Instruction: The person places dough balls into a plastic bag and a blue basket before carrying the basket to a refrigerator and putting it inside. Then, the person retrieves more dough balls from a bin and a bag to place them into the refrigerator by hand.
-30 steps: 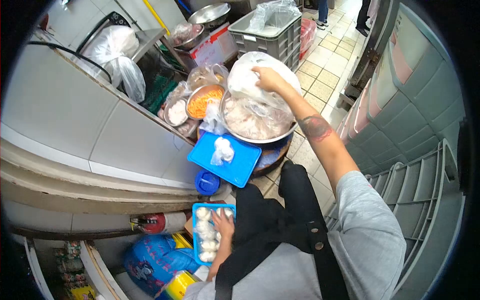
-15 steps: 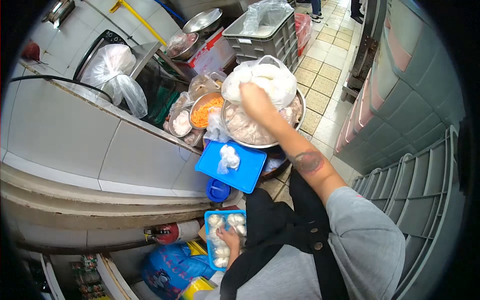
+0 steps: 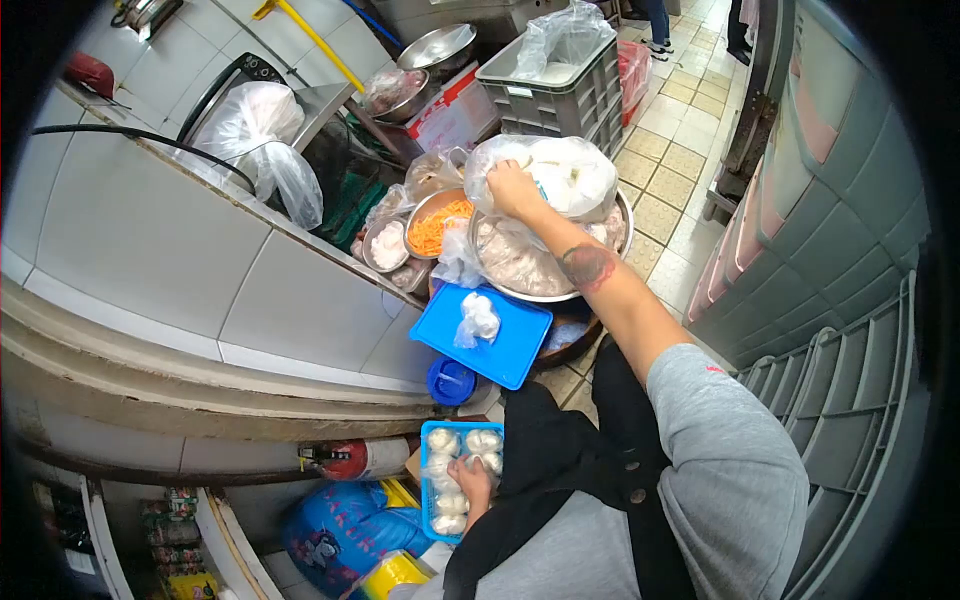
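Observation:
My right hand (image 3: 513, 187) is closed on the left rim of a clear plastic bag (image 3: 482, 170) holding white rounded pieces (image 3: 560, 175). This bag rests on a large metal bowl (image 3: 626, 240) of bagged pale meat (image 3: 515, 255). Low in view, my left hand (image 3: 472, 480) is in a blue basket (image 3: 428, 505), its fingers curled on one of several white round lumps (image 3: 450, 503) in clear plastic. Between the hands, a small bag of white lumps (image 3: 481, 318) lies on a blue lid (image 3: 430, 328).
Beside the large bowl stand a bowl of shredded orange vegetable (image 3: 437, 230) and a smaller bowl of white food (image 3: 387, 246). Grey crates (image 3: 565, 95) stand behind. A blue container (image 3: 452, 382) sits below the lid. A tiled ledge (image 3: 290, 300) runs along the left; grey racks (image 3: 840, 450) line the right.
My right hand has shifted from over the bag's white pieces to its left rim, and the bag's opening is wider. My left hand's fingers have curled onto the lumps. The view has shifted slightly.

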`<state>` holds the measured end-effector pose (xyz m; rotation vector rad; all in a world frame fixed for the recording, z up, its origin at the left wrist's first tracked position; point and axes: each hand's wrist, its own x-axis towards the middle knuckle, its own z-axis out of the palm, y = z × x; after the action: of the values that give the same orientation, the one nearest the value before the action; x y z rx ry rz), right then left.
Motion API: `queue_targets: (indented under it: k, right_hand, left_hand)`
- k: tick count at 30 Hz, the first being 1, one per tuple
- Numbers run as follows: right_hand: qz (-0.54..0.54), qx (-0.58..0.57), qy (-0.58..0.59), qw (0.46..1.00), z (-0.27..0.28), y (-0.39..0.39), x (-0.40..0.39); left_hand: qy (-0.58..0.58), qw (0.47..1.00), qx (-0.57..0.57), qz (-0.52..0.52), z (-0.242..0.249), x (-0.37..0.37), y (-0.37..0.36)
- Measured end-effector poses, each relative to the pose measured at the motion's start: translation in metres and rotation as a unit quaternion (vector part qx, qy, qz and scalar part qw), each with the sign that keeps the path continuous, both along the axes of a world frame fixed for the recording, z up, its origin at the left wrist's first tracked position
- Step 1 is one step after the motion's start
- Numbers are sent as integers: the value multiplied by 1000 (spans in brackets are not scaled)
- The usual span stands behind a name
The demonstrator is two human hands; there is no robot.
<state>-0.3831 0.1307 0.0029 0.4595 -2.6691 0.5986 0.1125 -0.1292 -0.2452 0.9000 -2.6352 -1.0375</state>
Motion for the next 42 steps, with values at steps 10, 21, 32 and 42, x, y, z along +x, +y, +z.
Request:
queue_targets:
  k: [10, 21, 32, 42]
  right_hand:
    - [11, -352, -100, 930, -38, 35, 51]
    - [-5, 91, 96, 991, -16, 38, -17]
    - [-3, -239, 140, 961, -2, 79, 2]
    - [73, -121, 124, 982, 3, 142, 74]
  left_hand:
    - [-17, 999, 24, 25, -10, 4, -19]
    - [-9, 999, 27, 41, -5, -2, -12]
    - [38, 996, 39, 71, 42, -10, -9]
    - [112, 979, 169, 23, 70, -69, 14]
